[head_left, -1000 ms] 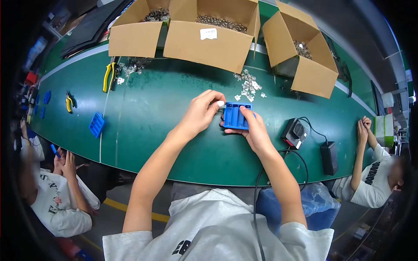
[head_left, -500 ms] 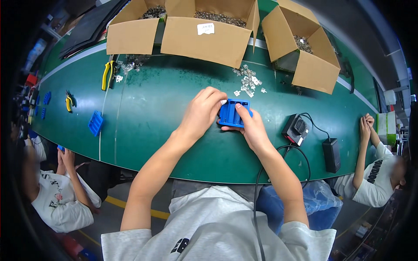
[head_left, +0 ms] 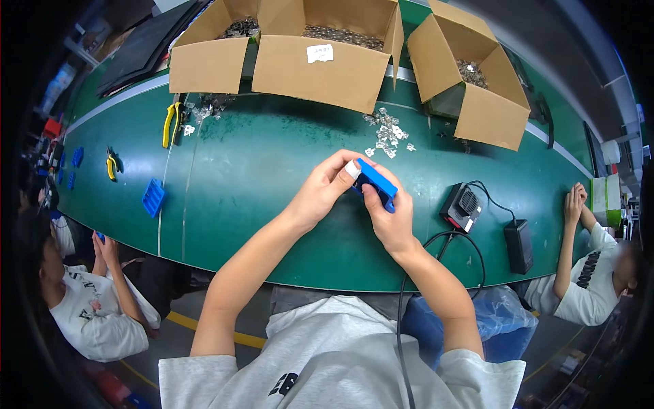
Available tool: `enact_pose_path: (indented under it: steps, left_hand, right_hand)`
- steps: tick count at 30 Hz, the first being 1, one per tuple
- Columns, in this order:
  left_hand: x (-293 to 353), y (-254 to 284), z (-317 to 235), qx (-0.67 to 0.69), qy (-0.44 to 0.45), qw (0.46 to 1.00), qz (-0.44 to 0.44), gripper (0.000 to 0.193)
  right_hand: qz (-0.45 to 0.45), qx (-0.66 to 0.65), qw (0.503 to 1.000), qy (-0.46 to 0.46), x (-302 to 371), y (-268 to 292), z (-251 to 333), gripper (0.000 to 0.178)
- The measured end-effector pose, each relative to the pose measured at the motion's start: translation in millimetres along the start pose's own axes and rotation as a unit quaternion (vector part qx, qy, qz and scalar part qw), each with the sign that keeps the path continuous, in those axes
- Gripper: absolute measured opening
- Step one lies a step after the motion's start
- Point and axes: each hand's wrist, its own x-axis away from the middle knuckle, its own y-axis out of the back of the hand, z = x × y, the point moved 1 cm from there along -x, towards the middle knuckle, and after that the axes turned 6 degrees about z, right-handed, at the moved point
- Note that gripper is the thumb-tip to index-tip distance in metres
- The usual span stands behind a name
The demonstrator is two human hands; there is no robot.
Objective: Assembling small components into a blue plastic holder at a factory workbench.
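Just above the middle of the green table, both hands hold a blue plastic battery-holder-like case (head_left: 377,183), tilted so one long side faces up. My left hand (head_left: 321,194) grips its left end, with the white-wrapped thumb pressed against the edge. My right hand (head_left: 394,221) wraps the right end, its thumb on the slotted face. Most of the slots are hidden by the tilt and fingers. Whether a small part sits under the left thumb, I cannot tell. Beyond the hands lies a loose pile of small metal clips (head_left: 388,133).
Open cardboard boxes (head_left: 317,71) of small metal parts line the back. To the left lie yellow-handled pliers (head_left: 169,126), smaller pliers (head_left: 112,165) and another blue case (head_left: 153,198). A black fan unit (head_left: 461,206) and power adapter (head_left: 519,245) with cables stand right. People sit at both sides.
The blue case has been tipped from showing its open slots to standing on edge, slanting down to the right. My left thumb has come over its near side; my right hand turned with it.
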Motion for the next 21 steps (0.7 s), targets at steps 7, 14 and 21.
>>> enact_pose_path:
  steps: [7,14,21]
  left_hand:
    - [8.6,-11.3,-8.3,-0.06,-0.127,0.988,0.058,0.04]
    - [13.1,-13.3,-10.9,-0.079,-0.187,0.974,0.098,0.049]
    - [16.6,-10.2,-10.5,-0.036,-0.144,0.988,-0.033,0.048]
  right_hand:
    - [0.003,0.124,0.976,0.177,7.1,6.3,17.1,0.041]
    - [0.03,0.118,0.952,0.281,1.0,8.0,20.5,0.046]
    - [-0.017,0.18,0.922,0.342,-17.8,21.4,21.0,0.048]
